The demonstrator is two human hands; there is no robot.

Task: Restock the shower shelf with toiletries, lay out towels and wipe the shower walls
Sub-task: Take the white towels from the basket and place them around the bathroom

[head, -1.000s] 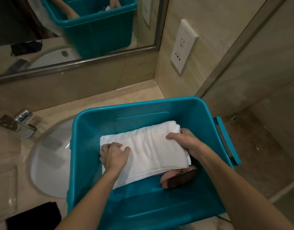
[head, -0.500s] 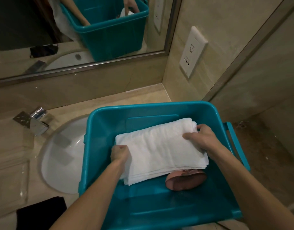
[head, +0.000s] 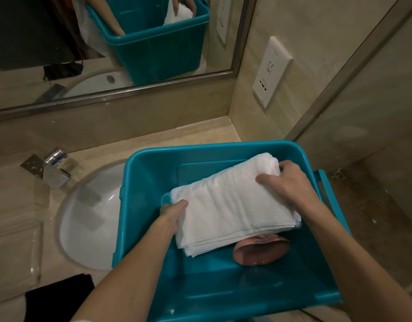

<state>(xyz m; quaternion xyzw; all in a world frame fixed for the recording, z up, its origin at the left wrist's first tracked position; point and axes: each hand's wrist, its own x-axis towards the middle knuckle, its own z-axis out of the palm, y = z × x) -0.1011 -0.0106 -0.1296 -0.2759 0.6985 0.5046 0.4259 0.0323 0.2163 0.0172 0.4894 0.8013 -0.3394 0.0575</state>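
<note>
Head view: a folded white towel (head: 232,205) is up off the floor of the teal plastic bin (head: 223,298), which sits on the vanity counter (head: 153,140) at the sink's (head: 84,224) three o'clock.
Left hand: the left hand (head: 174,209) is tucked under the towel's nine o'clock end, thumb on top, grasping the stack.
Right hand: the right hand (head: 286,180) clamps the towel's two o'clock corner, fingers curled over the fold.
Towel position: inside the bin, tilted, far end higher, near layers fanning loose at five o'clock.
Underneath: a pink apple-shaped object (head: 262,252) lies on the bin floor, half hidden by the towel's edge.
Doing it well: I'd say lift both ends level, keep the loose layers pinched together so the fold holds, and clear the bin rim before swinging away.
Watch for: the dangling edges could drag the pink piece or snag the rim.
Writing: no brand readable; the wall socket plate (head: 271,73) at one o'clock carries only a small symbol, too faint to make out.
</note>
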